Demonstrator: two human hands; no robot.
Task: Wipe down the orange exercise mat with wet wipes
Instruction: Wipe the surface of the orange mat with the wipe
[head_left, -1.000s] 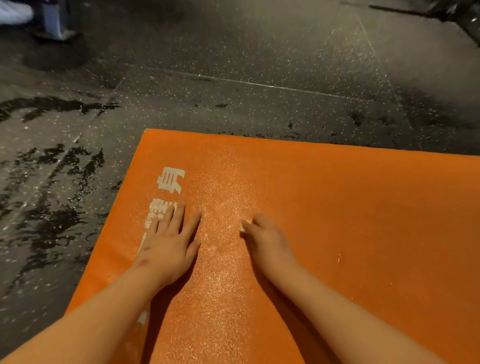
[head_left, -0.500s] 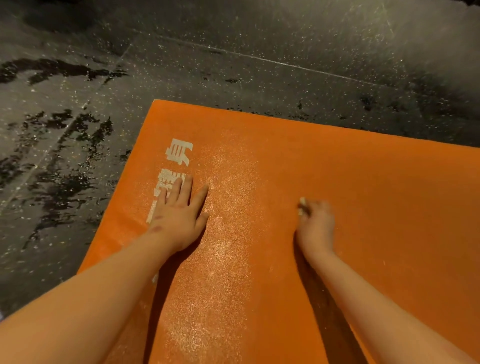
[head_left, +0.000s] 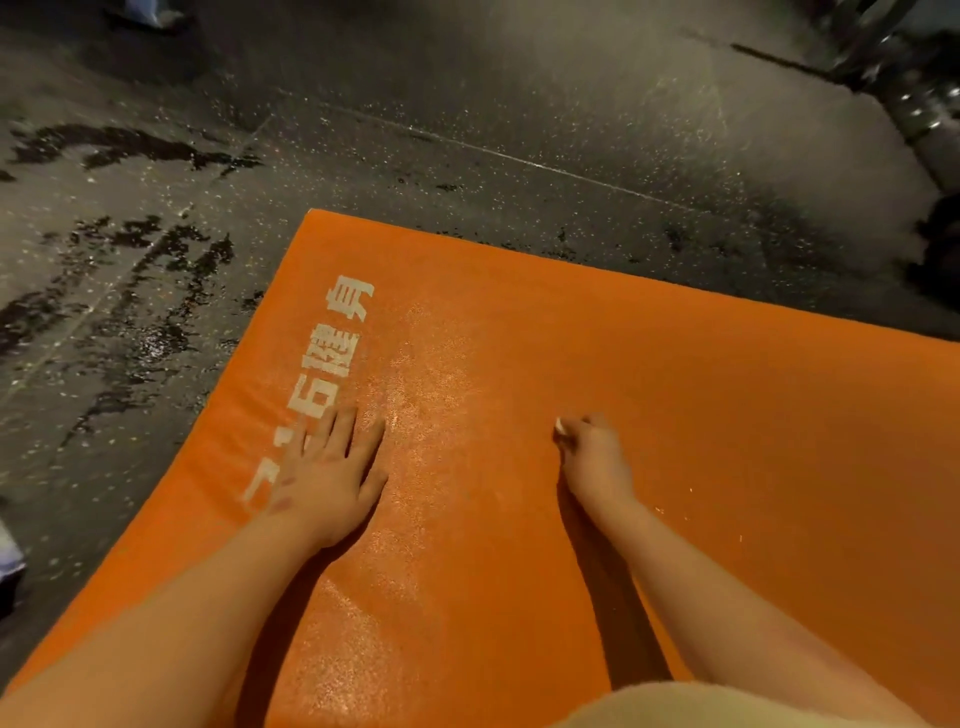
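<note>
A dark speckled floor (head_left: 467, 104), wet in patches, carries the orange exercise mat (head_left: 675, 415). The left hand (head_left: 327, 478) lies flat near the mat's left edge, fingers straight and slightly apart, over white lettering (head_left: 332, 358). Mid-mat, the right hand (head_left: 597, 457) has its fingers curled on a small wadded wet wipe (head_left: 561, 426).

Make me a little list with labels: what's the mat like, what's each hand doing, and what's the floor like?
mat: flat orange exercise mat lying on the floor, with white printed characters along its left side
left hand: left hand lies flat on the mat, fingers straight, partly covering the characters
right hand: right hand curled round a small white wet wipe, down on the mat
floor: dark speckled floor with darker wet-looking streaks
</note>
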